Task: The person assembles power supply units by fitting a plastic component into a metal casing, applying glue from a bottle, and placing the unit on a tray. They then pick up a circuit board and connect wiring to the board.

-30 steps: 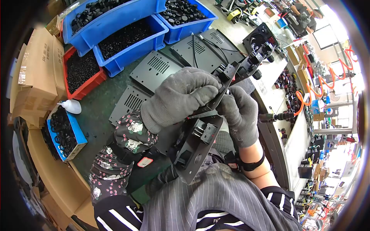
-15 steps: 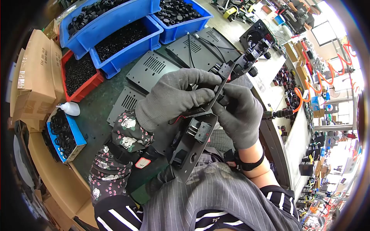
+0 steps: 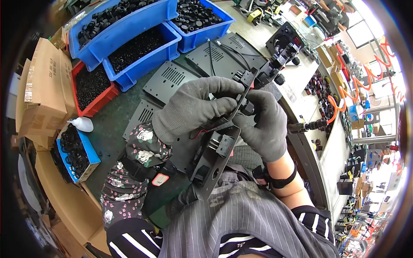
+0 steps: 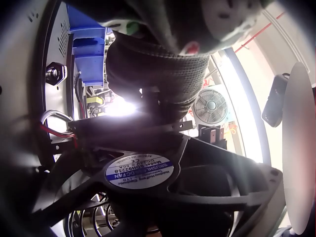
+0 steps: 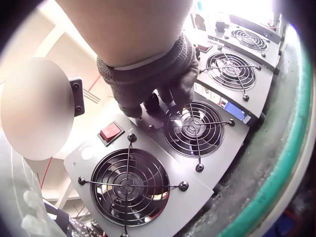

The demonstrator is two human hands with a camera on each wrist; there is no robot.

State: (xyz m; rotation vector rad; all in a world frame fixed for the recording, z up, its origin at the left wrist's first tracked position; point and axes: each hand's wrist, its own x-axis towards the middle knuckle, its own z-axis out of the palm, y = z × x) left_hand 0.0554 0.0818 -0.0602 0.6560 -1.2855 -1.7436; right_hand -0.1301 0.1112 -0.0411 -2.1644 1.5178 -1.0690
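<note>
In the head view my gloved left hand [image 3: 193,105] bends its thumb and fingers against the inner side of a dark metal fan panel [image 3: 235,112]; what lies between the fingertips is hidden. My gloved right hand [image 3: 266,129] pinches a black round fitting [image 3: 246,107] at the panel's outer face. The right wrist view shows the right hand's fingers [image 5: 182,91] beside a round wire fan guard [image 5: 193,129]. Nearer to me stands another panel with a red rocker switch [image 5: 110,132] and a fan guard [image 5: 129,185]. A labelled fan [image 4: 140,170] fills the lower left wrist view.
Blue bins [image 3: 142,53] and a red bin [image 3: 92,88] of small black parts stand at the far left. Slotted metal plates [image 3: 172,79] lie on the bench. A small box [image 3: 79,157] holds black rings. At right hangs a tool [image 3: 307,126] on an orange coiled hose [image 3: 333,105].
My right hand has turned and lowered its fingers at the panel, and the black round fitting now shows between them. The left hand stays at the panel's inner side. The view shifts slightly.
</note>
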